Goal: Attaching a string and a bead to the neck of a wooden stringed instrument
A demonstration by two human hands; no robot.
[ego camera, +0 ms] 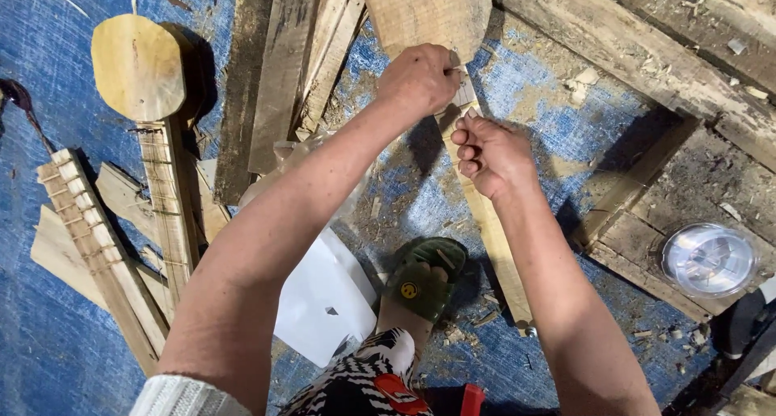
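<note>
A long pale wooden instrument neck with a rounded paddle-shaped body (477,198) is seen running from the far centre down toward the near right, its lower end resting on the blue tarp-covered floor (48,327) just right of a foot in a green sandal (424,280). The left hand (419,80) is closed around the neck at the junction w/ the rounded body — fingers curled down over the wood, knuckles up. The right hand (491,153) is held just below it, fingers pinched together over the neck's edge; whatever is pinched is too small to be made out, and it cannot be told whether the wood itself is gripped. The two hands are close, nearly touching. At far left, a second unfinished wooden instrument w/ a round pale body and fretted neck (153,125) is laid on the tarp, and a third fretted neck (97,246) lies beside it, nearer and further left. Rough wooden planks (291,68) are stacked at far centre; weathered beams (647,68) cross the far right. A round clear plastic spool (710,259) is set on a wooden frame at right. A white sheet (323,295) is spread near the foot — partly under the left forearm. Wood chips are scattered over the floor.
</note>
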